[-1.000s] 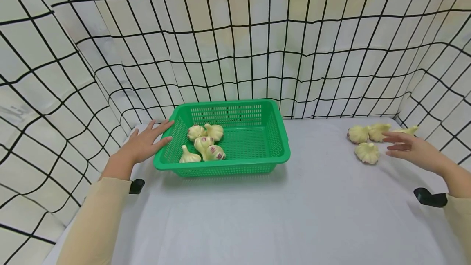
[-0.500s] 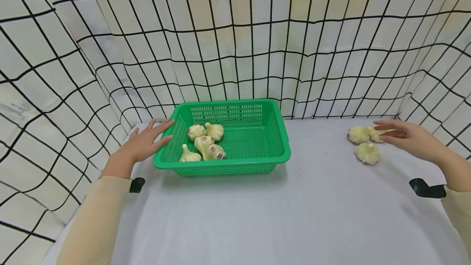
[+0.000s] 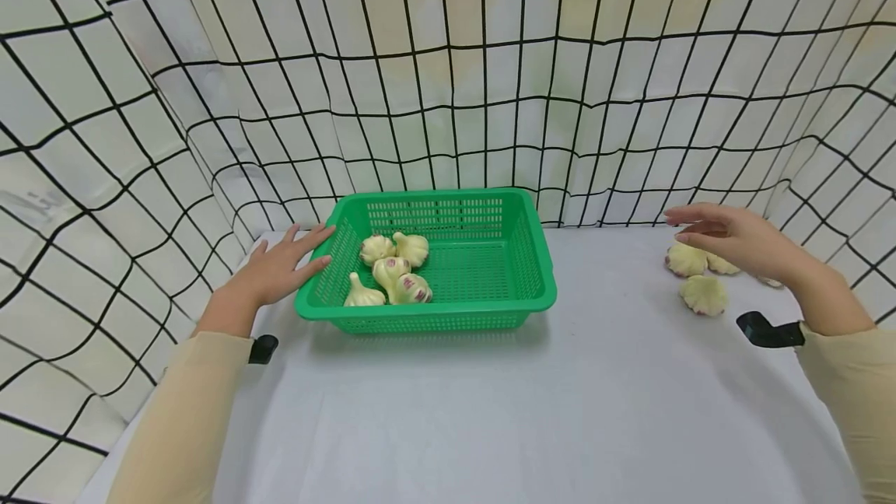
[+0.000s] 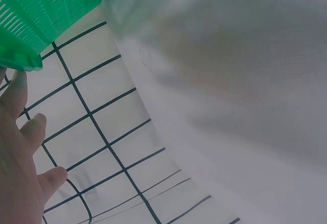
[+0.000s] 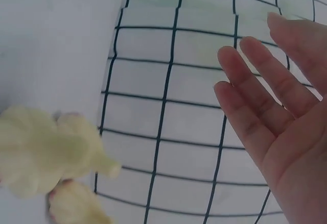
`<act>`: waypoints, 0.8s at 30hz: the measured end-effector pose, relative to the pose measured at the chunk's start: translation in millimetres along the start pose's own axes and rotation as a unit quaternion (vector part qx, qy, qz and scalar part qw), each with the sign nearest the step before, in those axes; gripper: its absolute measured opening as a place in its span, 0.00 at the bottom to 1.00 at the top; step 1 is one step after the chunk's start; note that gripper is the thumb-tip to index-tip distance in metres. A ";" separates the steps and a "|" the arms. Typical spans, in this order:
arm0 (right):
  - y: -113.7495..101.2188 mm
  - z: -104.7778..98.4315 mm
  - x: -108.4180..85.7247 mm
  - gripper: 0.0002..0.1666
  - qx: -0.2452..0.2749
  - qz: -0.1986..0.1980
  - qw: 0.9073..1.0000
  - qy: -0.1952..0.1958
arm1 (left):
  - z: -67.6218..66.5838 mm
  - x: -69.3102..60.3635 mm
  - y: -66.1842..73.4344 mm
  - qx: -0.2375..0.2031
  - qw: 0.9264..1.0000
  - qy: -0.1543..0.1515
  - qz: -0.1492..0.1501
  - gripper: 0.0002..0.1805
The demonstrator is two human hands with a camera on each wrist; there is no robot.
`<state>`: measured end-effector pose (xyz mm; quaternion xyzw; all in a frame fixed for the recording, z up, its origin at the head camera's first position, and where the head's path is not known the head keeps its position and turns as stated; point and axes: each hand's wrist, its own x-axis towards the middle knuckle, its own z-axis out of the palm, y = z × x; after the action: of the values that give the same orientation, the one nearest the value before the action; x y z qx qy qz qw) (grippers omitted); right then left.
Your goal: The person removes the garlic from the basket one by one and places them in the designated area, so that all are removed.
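A green plastic basket (image 3: 448, 316) stands on the table with several garlic bulbs (image 3: 411, 249) in its left half. At its left rim my left hand (image 3: 276, 271) lies with fingers spread, its fingertips touching the rim; the left wrist view shows a fingertip against the basket's edge (image 4: 25, 63). On the far right my right hand (image 3: 742, 239) hovers over a group of loose garlic bulbs (image 3: 703, 295), partly covering them. In the right wrist view its palm and fingers (image 5: 250, 109) hold nothing, and garlic bulbs (image 5: 30, 150) lie apart from it.
White walls covered by black grid netting (image 3: 483, 76) rise behind the table and on both sides. The white tabletop (image 3: 476, 418) stretches in front of the basket. A black wrist device (image 3: 770, 330) sits under the right wrist.
My right hand has moved left and slightly up across the loose garlic bulbs, holding nothing now. My left hand and the basket have stayed in place.
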<state>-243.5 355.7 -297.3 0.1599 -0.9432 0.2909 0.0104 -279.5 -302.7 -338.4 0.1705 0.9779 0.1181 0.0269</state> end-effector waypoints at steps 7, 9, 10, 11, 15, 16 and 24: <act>-31.5 6.0 24.9 0.24 0.016 -0.024 1.000 0.005 | 0.6 0.7 -0.2 0.001 1.000 -0.001 -0.005 0.39; -38.8 9.3 32.3 0.23 0.019 -0.035 0.999 0.005 | 1.4 0.7 -0.4 0.003 1.000 -0.003 -0.006 0.39; -42.6 11.4 36.7 0.23 0.022 -0.038 0.999 0.003 | 1.6 -0.1 -0.9 0.004 1.000 -0.003 -0.007 0.39; -46.4 13.4 40.9 0.22 0.026 -0.044 0.999 0.002 | 1.7 -0.9 -1.3 0.004 1.000 -0.003 -0.008 0.39; -59.9 22.1 57.6 0.22 0.031 -0.059 0.998 0.001 | 1.7 -4.2 -2.0 0.007 1.000 -0.002 -0.013 0.39; -63.2 24.4 61.6 0.23 0.035 -0.064 0.997 0.000 | 1.4 -4.8 -1.9 0.006 1.000 -0.001 -0.013 0.38; -87.5 40.1 89.9 0.21 0.069 -0.109 0.992 -0.007 | -0.1 -2.5 -0.7 0.001 1.000 0.000 -0.008 0.38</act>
<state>-299.0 238.8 -272.7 0.2637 -0.8979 0.3517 0.0244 -277.4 -304.2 -338.5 0.1631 0.9793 0.1171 0.0276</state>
